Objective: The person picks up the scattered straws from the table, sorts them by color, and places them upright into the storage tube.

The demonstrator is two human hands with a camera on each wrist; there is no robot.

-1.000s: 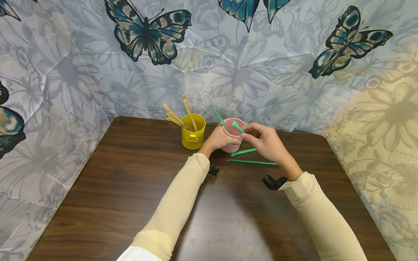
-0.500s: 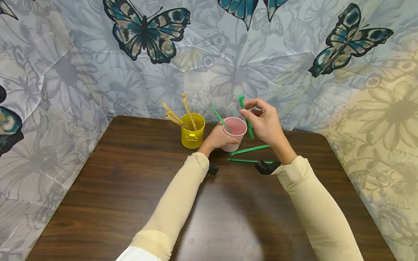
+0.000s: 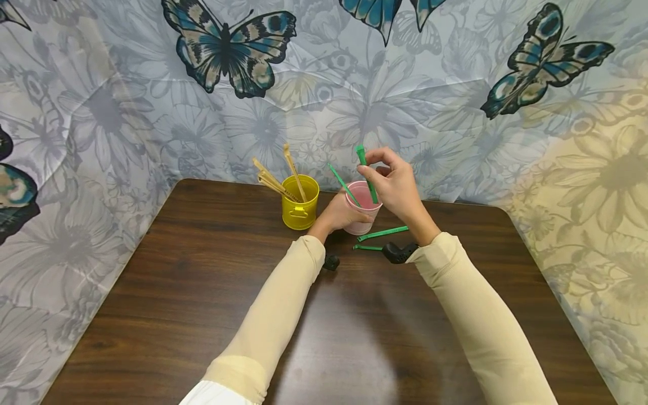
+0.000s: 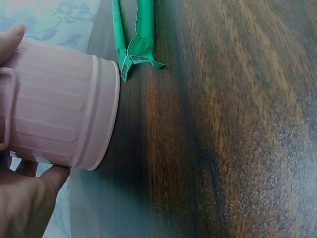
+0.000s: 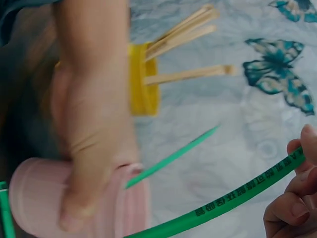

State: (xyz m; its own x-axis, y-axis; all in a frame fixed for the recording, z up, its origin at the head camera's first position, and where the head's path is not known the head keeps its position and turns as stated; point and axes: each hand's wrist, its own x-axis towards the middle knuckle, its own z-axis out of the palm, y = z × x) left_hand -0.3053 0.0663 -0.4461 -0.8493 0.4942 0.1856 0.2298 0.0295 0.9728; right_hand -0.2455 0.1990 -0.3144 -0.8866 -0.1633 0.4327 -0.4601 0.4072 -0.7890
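Note:
My left hand (image 3: 335, 216) grips a small pink bucket-shaped cup (image 3: 359, 226) from its left side; in the left wrist view, thumb and fingers wrap the ribbed cup (image 4: 54, 106). One green paper-wrapped straw (image 3: 337, 178) leans inside it, sticking out to the left. Above the rim, my right hand (image 3: 396, 183) pinches another green wrapped straw (image 3: 361, 153) near its upper end. This straw's lower end is inside the cup's mouth. Dark printed characters run along the held straw (image 5: 242, 191) in the right wrist view. Two more green wrapped straws (image 3: 383, 233) lie on the table, partly hidden by the right arm.
Just left of the cup stands a yellow bucket (image 3: 298, 218) with a front handle, holding several tan wrapped straws (image 3: 273, 183). The brown wooden table (image 3: 202, 281) ends at a wall hanging (image 3: 425, 101) printed with butterflies and flowers.
My right hand lifted the green straw above the cup, turned it upright beside the rim, then moved left, so its lower end is now inside. The left hand stays on the cup.

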